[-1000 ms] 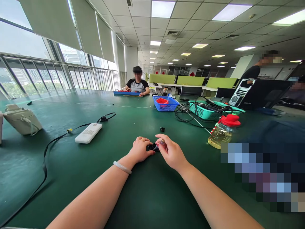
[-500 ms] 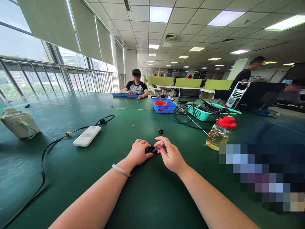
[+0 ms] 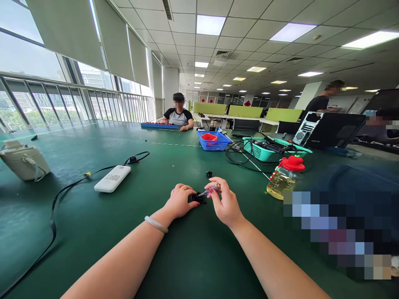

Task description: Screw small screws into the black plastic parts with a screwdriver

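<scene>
Low on the green table [image 3: 174,166], my left hand [image 3: 180,201] has its fingers and thumb closed on a small black part [image 3: 199,199], which lies flat. I cannot make out what kind of part it is. A screwdriver [image 3: 212,191] with a see-through handle sits in the pinch of my right hand [image 3: 225,202]. Its shaft slants down to the left and its tip meets the black part. Just beyond my hands lies another small black piece [image 3: 209,174], touched by neither.
To the left are a white power bank [image 3: 112,179], a black strap [image 3: 53,218] and a pale bag [image 3: 25,160]. A red-lidded bottle [image 3: 283,182] stands right, before a teal basket [image 3: 263,154] of cables. Further back are a blue basket [image 3: 215,144] and a seated person [image 3: 178,114].
My right hand and the screwdriver have drawn slightly right, showing more of the shaft and the black part. The whole view has shifted a little. My left hand keeps its hold.
</scene>
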### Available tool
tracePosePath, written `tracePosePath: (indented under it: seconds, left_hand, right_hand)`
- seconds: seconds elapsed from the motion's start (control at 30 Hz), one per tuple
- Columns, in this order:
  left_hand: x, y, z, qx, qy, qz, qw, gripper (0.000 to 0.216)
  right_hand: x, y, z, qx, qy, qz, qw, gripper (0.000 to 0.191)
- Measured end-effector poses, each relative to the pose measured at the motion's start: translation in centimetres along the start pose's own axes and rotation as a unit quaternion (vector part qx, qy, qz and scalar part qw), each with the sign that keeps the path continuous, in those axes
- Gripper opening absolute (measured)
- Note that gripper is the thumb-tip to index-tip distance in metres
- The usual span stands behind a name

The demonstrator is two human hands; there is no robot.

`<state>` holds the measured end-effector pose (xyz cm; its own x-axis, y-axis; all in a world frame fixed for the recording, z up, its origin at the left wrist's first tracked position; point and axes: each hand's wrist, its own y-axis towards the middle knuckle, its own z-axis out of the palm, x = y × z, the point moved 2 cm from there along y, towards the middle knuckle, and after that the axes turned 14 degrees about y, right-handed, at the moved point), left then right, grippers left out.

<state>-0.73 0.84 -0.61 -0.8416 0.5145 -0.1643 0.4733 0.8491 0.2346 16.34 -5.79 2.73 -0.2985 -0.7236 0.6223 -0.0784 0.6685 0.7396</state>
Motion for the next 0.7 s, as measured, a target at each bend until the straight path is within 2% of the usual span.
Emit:
tracePosePath:
  seconds: [0.43, 0.7]
  left_hand:
    - [0.1, 0.1, 0.1, -0.009, -0.005, 0.016, 1.000, 0.035]
    - [0.2, 0.2, 0.2, -0.008, 0.005, 0.030, 0.999, 0.033]
  right_hand:
    - [-0.6, 0.5, -0.2, -0.015, 0.039, 0.079, 0.996, 0.018]
    - [-1.4, 0.6, -0.7, -0.042, 0.010, 0.120, 0.992, 0.020]
